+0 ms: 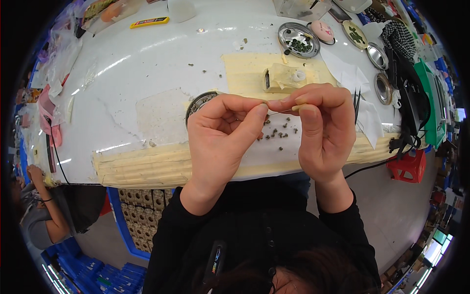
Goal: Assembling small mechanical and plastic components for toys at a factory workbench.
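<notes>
The left hand (220,127) and right hand (325,130) clamp fingertips on a thin wire (281,112), metal bits (274,131) below it, a taped block (279,82) beyond it.

Ends of a fine strand (280,112) out of sight

Fingertips of the left hand (220,134) and right hand (327,128) cover both ends of the strand, too thin for its material to be told. The left hand also hides much of a round tin (197,102) on the bench (122,98). Small dark pieces (285,134) toward the bench's near edge are too tiny to identify, as are green bits (301,47) in a metal dish (281,38) near the far right corner. Beyond the far edge's middle, the picture's top cuts off a clear container (296,9). The near edge overlaps a blue crate (115,210).
</notes>
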`<state>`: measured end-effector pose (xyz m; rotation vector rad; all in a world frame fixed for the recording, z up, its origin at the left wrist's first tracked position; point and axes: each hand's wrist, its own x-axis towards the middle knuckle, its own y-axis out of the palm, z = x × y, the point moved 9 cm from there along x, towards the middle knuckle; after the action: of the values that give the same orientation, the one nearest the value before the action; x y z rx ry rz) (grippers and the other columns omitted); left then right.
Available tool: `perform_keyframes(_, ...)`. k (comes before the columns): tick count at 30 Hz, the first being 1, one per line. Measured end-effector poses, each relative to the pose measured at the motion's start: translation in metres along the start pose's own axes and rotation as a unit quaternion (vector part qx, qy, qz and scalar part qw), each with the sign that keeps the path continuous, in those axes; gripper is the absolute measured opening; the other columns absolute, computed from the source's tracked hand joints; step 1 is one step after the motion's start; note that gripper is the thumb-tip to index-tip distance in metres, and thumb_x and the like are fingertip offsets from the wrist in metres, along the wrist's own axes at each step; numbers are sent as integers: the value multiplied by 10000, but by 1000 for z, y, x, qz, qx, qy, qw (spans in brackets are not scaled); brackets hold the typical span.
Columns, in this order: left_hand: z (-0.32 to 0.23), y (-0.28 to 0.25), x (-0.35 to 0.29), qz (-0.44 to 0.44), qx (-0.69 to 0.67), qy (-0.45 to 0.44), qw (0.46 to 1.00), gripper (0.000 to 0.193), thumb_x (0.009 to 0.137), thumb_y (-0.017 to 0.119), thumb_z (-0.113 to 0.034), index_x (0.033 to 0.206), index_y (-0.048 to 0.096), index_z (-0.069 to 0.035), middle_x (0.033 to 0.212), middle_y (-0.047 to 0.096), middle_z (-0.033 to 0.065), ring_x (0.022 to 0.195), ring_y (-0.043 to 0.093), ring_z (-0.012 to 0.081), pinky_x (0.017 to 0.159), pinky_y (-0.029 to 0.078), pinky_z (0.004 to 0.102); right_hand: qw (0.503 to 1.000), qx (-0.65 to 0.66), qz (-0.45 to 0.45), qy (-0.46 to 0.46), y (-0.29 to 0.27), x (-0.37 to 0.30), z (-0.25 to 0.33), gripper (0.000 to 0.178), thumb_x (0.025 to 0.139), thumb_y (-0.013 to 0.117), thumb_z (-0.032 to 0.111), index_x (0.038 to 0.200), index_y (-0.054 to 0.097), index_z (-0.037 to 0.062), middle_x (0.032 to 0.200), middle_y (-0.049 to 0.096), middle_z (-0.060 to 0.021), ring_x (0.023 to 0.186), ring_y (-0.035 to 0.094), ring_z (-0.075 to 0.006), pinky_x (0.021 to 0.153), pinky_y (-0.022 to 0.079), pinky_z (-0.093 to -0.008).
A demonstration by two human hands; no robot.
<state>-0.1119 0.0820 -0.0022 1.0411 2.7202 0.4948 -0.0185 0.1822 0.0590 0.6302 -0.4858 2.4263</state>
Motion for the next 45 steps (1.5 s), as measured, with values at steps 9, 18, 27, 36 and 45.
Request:
perform_keyframes(9, 1, 0, 0, -2, -9, -7, 1000, 46, 849, 632, -50, 880, 631, -15, 792, 649, 45, 698, 575, 70, 600, 453, 205, 999, -30, 36, 1, 4, 0, 1, 152, 972, 413, 104, 1000, 416, -45, 940, 532, -156, 845, 632, -212, 764, 550, -328)
perform_keyframes(18, 1, -1, 0, -7, -14, -7, 1000, 61, 843, 637, -29, 896, 632, 1, 780, 642, 44, 680, 578, 65, 599, 460, 196, 1000, 2, 5, -1, -2, 2, 2, 157, 975, 410, 118, 994, 413, -38, 920, 543, -155, 827, 638, -218, 759, 555, -333)
perform_keyframes(27, 2, -1, 0, -7, -37, -6, 999, 85, 827, 643, 21, 910, 630, 31, 779, 644, 49, 673, 580, 49, 610, 472, 176, 999, -28, 18, -8, 1, 1, 5, 145, 974, 407, 113, 987, 413, -31, 923, 545, -155, 821, 642, -224, 757, 558, -339)
perform_keyframes(36, -2, -1, -1, -11, -8, 4, 1000, 56, 841, 634, -16, 895, 634, -1, 769, 632, 40, 675, 581, 73, 589, 466, 204, 960, -226, -121, -110, -39, 19, 9, 64, 863, 600, 6, 888, 544, -13, 827, 597, -78, 721, 610, -170, 619, 483, -246)
perform_keyframes(45, -5, -3, -1, -33, -46, 27, 998, 72, 830, 646, 0, 899, 632, 14, 765, 638, 45, 652, 588, 60, 588, 506, 191, 909, -401, -47, -103, -26, 26, -2, 86, 782, 653, 42, 840, 591, 30, 811, 583, -73, 744, 532, -257, 633, 434, -333)
